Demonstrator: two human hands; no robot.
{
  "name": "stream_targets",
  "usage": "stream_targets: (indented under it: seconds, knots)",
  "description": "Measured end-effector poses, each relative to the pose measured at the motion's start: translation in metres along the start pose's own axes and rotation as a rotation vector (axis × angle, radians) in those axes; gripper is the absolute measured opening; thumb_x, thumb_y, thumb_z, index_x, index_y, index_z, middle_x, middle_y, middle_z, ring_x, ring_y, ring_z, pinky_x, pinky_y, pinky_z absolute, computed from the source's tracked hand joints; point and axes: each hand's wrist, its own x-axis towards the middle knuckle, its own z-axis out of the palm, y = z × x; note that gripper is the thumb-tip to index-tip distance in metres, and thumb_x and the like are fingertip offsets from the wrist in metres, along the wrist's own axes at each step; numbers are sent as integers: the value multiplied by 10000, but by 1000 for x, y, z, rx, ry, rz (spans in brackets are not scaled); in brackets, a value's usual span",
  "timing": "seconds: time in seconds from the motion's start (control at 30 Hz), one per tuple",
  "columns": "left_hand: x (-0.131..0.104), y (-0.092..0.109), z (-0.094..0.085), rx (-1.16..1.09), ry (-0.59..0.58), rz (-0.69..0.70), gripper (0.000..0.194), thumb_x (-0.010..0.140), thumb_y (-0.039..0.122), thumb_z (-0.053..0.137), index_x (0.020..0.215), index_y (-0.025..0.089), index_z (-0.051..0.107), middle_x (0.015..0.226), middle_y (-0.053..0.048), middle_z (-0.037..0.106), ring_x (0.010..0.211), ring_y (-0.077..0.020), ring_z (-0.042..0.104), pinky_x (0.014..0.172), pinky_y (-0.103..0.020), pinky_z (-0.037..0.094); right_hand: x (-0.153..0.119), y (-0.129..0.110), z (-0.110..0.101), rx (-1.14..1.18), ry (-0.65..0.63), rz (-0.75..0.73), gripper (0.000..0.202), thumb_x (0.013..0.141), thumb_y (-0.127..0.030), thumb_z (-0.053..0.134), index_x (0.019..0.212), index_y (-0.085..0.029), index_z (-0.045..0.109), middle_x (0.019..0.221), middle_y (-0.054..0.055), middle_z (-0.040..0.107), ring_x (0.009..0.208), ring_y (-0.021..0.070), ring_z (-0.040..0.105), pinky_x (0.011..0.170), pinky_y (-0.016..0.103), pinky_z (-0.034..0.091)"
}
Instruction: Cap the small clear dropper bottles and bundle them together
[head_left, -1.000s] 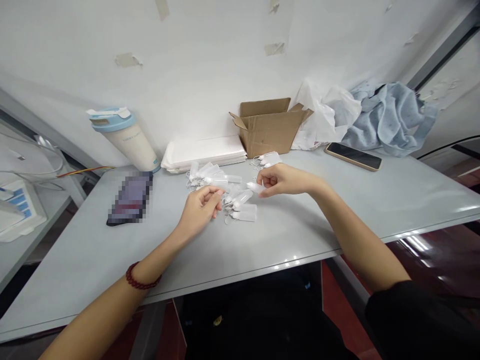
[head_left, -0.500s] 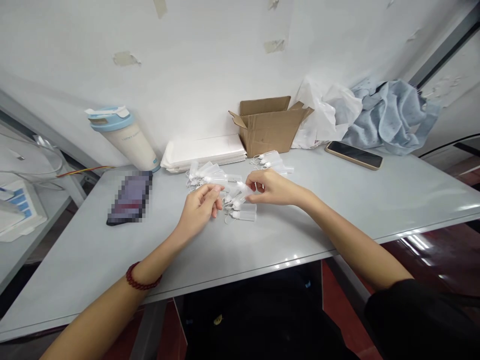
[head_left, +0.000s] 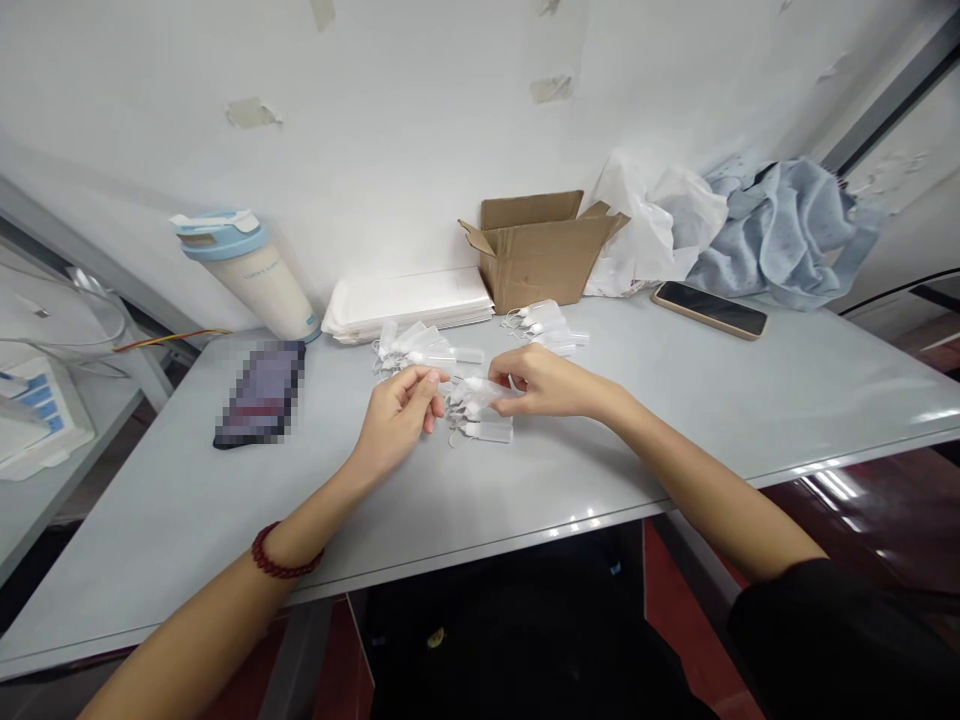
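Several small clear plastic pieces with white caps and thin loops lie in three groups on the grey table. One group [head_left: 420,345] is just beyond my left hand [head_left: 399,415], whose thumb and index finger are pinched together; what they hold is too small to make out. The middle group [head_left: 480,410] lies between my hands. My right hand [head_left: 544,385] reaches over its right side, with thumb and fingers closed round a clear piece. The third group [head_left: 551,325] lies behind my right hand, before the cardboard box.
An open cardboard box [head_left: 540,260], a stack of white sheets [head_left: 409,300] and a tumbler [head_left: 251,275] stand along the wall. At the right are a white bag [head_left: 652,225], a phone [head_left: 709,308] and blue cloth [head_left: 795,235]. A blurred dark item [head_left: 262,395] lies left.
My right hand has moved slightly down, and the piece at its fingertips now lies over the middle group. My left hand has hardly moved.
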Motion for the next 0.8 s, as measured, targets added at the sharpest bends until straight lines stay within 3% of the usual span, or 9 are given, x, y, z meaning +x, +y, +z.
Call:
stream_targets:
  seconds: [0.33,0.8]
  knots:
    - [1,-1,0,-9,-36,-11,279,914,376,499,929,131,631,580,28,558,422,-84,476,452,-223,389,0,6,-1,53,116,-46,245,869,-353,594,819,-116,630,576,-23,511,527,91,411,576,245,299]
    - [-1,-3,0,-16,-79,15,267,921,384,517,912,151,647,601,22,570,434,-85,482,464,-226,400,0,4,1,86,124,-42,284,884,-383,573,839,-110,639,596,-11,526,535,99,426,563,245,303]
